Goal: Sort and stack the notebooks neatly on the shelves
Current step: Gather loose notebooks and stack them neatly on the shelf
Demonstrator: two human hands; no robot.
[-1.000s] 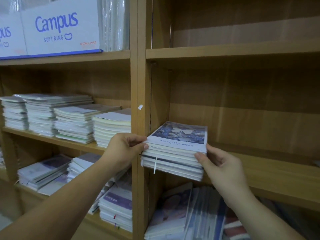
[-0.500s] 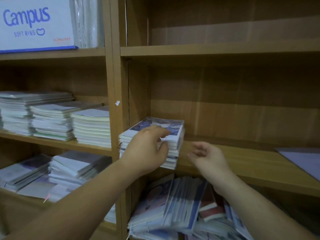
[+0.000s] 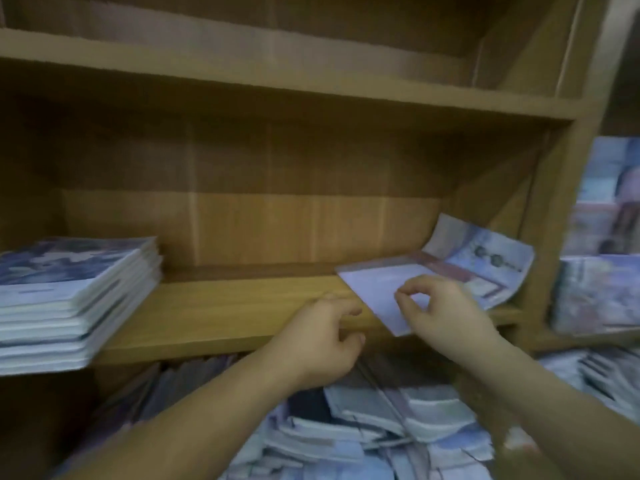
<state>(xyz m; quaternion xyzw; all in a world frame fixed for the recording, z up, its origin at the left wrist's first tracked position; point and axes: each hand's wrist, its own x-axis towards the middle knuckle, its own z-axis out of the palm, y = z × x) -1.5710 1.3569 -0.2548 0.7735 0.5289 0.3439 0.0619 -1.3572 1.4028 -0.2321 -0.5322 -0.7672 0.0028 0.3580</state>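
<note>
Both hands have let go of the blue-and-white stack of butterfly-cover notebooks (image 3: 76, 299) since half a second ago. It now sits at the left end of the light wooden shelf (image 3: 214, 317), and my view has swung right. The right hand (image 3: 440, 313) hovers with curled fingers over a thin pale lilac notebook (image 3: 377, 285) lying askew, one corner overhanging the shelf edge. Through the blur I cannot tell whether it has a pinch yet. The left hand (image 3: 322, 344) is loosely curled at the shelf front, holding nothing. I judge the step is collecting this stray. Next comes a firm grip on that corner, then deciding where it belongs.
</note>
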